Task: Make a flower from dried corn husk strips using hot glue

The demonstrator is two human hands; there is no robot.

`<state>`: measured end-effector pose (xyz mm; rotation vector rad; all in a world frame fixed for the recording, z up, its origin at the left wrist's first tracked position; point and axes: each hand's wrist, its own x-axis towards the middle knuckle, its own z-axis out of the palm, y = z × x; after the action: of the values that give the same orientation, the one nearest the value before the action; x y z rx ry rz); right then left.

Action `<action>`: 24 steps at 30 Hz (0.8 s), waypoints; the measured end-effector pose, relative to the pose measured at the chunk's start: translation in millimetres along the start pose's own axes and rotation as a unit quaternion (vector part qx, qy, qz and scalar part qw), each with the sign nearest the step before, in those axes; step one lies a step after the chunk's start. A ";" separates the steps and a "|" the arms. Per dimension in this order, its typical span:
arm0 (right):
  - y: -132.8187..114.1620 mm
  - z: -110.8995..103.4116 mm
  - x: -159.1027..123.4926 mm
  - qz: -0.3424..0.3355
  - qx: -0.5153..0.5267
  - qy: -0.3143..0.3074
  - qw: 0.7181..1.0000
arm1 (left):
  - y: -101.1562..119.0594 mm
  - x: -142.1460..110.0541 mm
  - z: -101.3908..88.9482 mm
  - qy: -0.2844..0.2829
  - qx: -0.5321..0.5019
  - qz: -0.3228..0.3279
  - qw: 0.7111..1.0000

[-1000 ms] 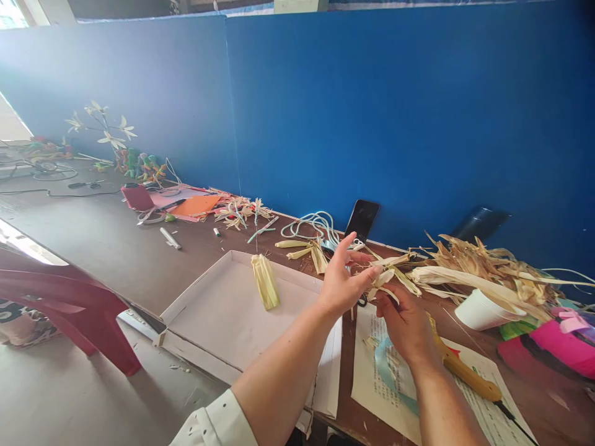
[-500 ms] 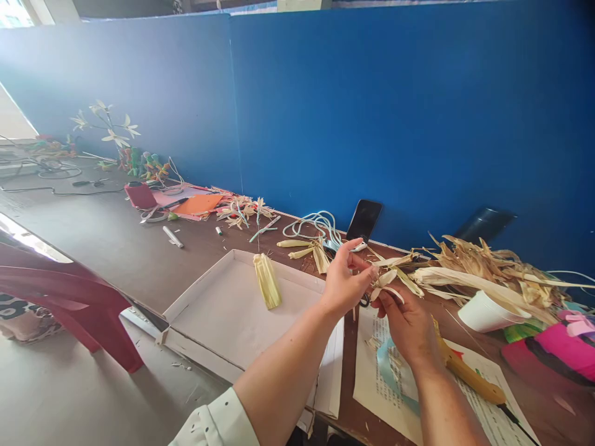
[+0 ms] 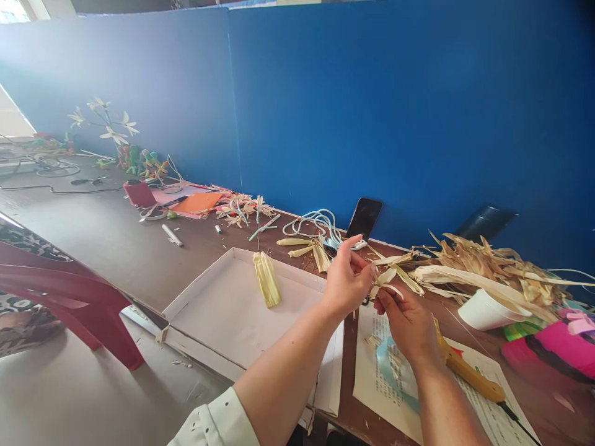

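Between my two hands is a flower of pale corn husk strips point(image 3: 383, 280). My left hand point(image 3: 348, 280) is closed at the flower's left side, its thumb and fingertips together on the husk. From below right, my right hand point(image 3: 409, 325) pinches one of the curved petals. The ends of the left fingers are partly hidden behind its thumb. Under the right forearm, printed paper sheets point(image 3: 372, 384) lie with a roll of blue tape point(image 3: 385, 368). A yellow glue gun point(image 3: 478, 379) rests just right of that forearm.
A white shallow cardboard box point(image 3: 209, 310) holds a folded husk piece point(image 3: 267, 282). Behind my hands stands a phone point(image 3: 365, 217) against the blue partition point(image 3: 372, 93). Dried husks point(image 3: 493, 266), a tipped white cup point(image 3: 488, 311) and a pink item point(image 3: 553, 350) are at right.
Both hands keep hold of the husk flower, with only slight finger movement. The camera view has shifted very slightly.
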<state>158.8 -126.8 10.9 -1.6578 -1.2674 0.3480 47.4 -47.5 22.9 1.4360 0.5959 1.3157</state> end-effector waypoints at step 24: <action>10.8 10.5 -1.4 0.004 0.012 0.049 0.999 | -5.7 1.2 2.5 0.043 -0.012 -0.057 0.997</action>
<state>156.9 -122.2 -3.4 -1.6408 -1.1797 0.2836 51.6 -45.5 18.7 1.3114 0.7052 1.2949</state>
